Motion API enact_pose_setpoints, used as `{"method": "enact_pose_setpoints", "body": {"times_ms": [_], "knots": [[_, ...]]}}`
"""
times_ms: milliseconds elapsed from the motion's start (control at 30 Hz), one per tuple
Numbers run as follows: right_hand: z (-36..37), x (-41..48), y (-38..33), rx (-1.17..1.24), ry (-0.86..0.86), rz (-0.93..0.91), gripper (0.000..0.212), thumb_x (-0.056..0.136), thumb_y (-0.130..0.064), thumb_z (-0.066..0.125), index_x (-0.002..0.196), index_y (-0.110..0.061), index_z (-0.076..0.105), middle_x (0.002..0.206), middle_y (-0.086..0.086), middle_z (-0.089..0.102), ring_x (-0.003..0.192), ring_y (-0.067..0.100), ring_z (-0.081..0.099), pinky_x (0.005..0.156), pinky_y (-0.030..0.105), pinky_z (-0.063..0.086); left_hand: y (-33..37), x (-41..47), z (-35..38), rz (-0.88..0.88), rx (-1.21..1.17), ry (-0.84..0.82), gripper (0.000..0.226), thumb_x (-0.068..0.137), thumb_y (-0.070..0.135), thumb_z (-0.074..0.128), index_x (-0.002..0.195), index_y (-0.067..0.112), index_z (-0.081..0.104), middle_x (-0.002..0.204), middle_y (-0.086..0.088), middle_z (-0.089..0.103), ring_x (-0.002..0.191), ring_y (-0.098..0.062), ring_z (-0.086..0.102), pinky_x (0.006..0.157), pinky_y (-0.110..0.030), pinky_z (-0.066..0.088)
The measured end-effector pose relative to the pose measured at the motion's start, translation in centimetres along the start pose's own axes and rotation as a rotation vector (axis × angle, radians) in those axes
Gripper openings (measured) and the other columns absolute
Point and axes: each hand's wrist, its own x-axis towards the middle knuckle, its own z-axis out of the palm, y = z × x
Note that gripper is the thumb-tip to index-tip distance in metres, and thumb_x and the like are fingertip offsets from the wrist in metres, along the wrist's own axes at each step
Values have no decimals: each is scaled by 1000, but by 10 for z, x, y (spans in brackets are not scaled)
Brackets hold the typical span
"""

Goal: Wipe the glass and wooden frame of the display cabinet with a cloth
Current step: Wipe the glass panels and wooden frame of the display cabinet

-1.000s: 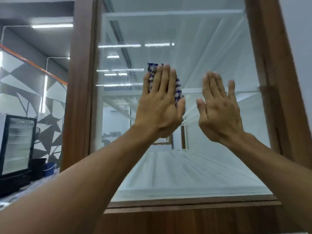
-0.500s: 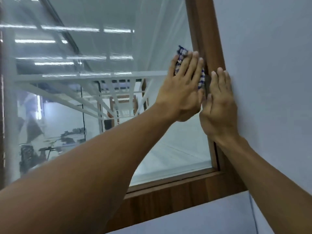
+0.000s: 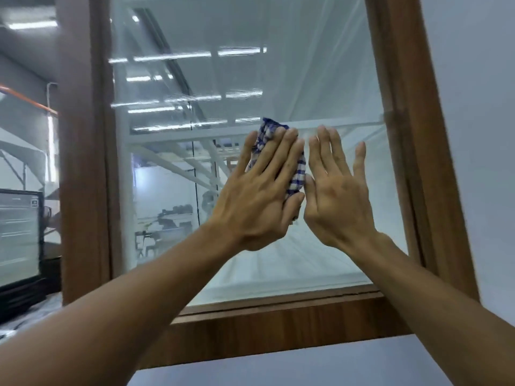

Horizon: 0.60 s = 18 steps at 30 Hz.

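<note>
Black glass-fronted unit (image 3: 19, 238) lower left; ceiling strip light (image 3: 30, 23) above; orange rail (image 3: 25, 98) between; pale wall (image 3: 473, 135) right.

Bright, cool light, glass (image 3: 250, 65) glare — soft blur

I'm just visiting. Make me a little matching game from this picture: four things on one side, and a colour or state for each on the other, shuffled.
1 cloth
2 left hand
3 right hand
4 wooden frame

A brown, around the glass
B fingers straight, holding nothing
C blue-and-white checked
D pressing the cloth to the glass

Pairs: 1-C; 2-D; 3-B; 4-A
</note>
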Motion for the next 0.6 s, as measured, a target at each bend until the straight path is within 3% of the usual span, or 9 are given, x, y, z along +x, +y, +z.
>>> {"method": "enact_pose_setpoints", "body": {"times_ms": [267,467,600], "knots": [[22,19,-76,-20,-34,-99,65,101,-30,18,160,-3,15,169,15,9,158,27,3,121,69,3,-62,-57,-11,-115,57,-3,75,105,47,24,163,2,7,172,-17,2,160,-28,-2,129,-56,2],[30,24,-89,-21,-32,-142,72,97,-16,42,161,-5,11,170,14,6,158,26,0,119,72,3,-100,-83,-22,-234,91,-42,78,105,52,18,164,4,1,173,-13,-5,160,-25,-7,128,-52,-11],[30,20,-89,-9,-46,-160,65,102,-23,35,161,-8,12,170,11,4,158,24,-1,121,69,2,-117,-108,-28,-361,112,-40,78,105,52,15,164,5,-2,173,-12,-7,160,-23,-9,127,-51,-13]]}}
